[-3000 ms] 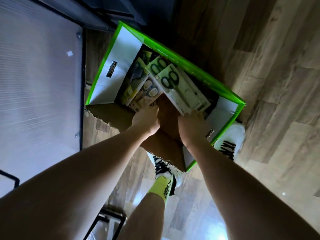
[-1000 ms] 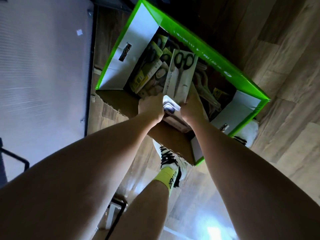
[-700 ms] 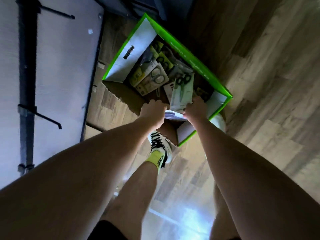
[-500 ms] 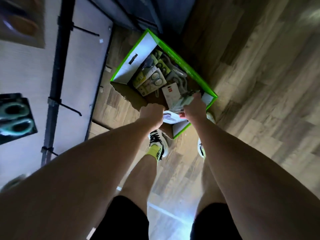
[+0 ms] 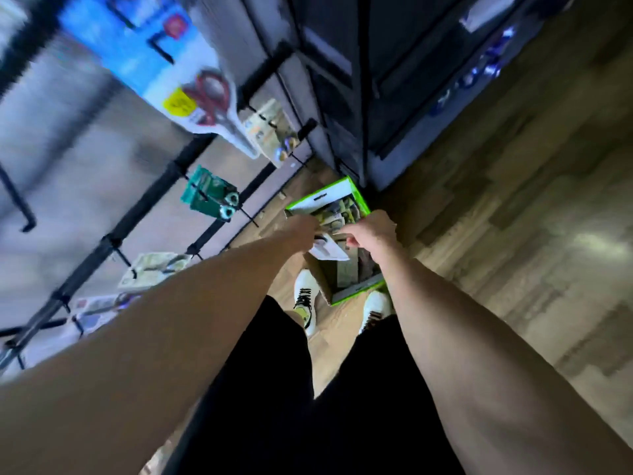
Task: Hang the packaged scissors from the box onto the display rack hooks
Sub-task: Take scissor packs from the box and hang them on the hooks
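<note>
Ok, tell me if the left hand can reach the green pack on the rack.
Probably yes: the green pack hangs left of the left hand, nothing between them. But that hand seems to share the white pack with the right hand.

Both hands, the left hand (image 5: 303, 228) and the right hand (image 5: 371, 236), meet over the box (image 5: 356, 291), the display rack (image 5: 144, 214) standing to their left with packages (image 5: 209, 195) on its hooks.
</note>
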The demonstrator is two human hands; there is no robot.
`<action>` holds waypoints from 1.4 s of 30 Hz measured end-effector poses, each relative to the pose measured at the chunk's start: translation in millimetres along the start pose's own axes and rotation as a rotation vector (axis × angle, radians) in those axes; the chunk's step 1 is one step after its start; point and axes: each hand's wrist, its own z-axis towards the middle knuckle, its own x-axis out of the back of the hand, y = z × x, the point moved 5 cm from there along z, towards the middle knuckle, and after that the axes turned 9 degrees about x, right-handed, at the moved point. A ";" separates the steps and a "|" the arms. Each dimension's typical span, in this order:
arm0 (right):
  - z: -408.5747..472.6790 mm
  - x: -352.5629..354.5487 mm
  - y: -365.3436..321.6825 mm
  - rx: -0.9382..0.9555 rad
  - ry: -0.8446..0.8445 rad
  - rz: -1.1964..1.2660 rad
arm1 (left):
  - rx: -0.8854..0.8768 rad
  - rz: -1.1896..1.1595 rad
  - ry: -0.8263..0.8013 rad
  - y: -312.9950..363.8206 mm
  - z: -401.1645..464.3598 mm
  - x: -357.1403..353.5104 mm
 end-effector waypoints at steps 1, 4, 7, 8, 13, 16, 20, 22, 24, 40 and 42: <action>-8.5 2.8 -12.7 0.022 -0.008 -0.008 | 0.009 -0.031 -0.002 -4.2 -17.0 10.5; -40.5 10.3 -57.8 0.076 -0.047 -0.096 | 0.056 -0.082 0.060 -21.7 -74.0 44.3; -80.3 4.2 -104.2 0.193 -0.068 -0.254 | 0.118 -0.177 0.124 -49.4 -128.0 62.9; -88.7 0.8 -114.5 0.245 -0.069 -0.348 | 0.138 -0.209 0.136 -59.0 -141.2 64.7; -134.2 -44.7 -157.0 0.438 -0.255 -0.647 | 0.311 -0.353 0.245 -113.7 -211.1 72.9; -168.0 -71.5 -171.5 0.556 -0.238 -0.759 | 0.418 -0.405 0.238 -141.1 -252.8 66.6; -227.2 -111.1 -176.3 0.744 -0.201 -0.854 | 0.490 -0.401 0.312 -175.7 -307.4 42.9; -260.8 -133.2 -170.6 0.839 -0.210 -0.838 | 0.511 -0.397 0.341 -192.8 -328.5 24.0; -288.7 -152.0 -164.3 0.926 -0.264 -0.855 | 0.488 -0.390 0.366 -204.1 -343.6 8.9; -433.3 -227.4 -125.1 1.135 -0.291 -0.856 | 0.563 -0.427 0.411 -254.1 -520.6 -65.9; -450.4 -230.4 -128.7 1.188 -0.318 -0.908 | 0.555 -0.426 0.406 -259.1 -527.4 -70.8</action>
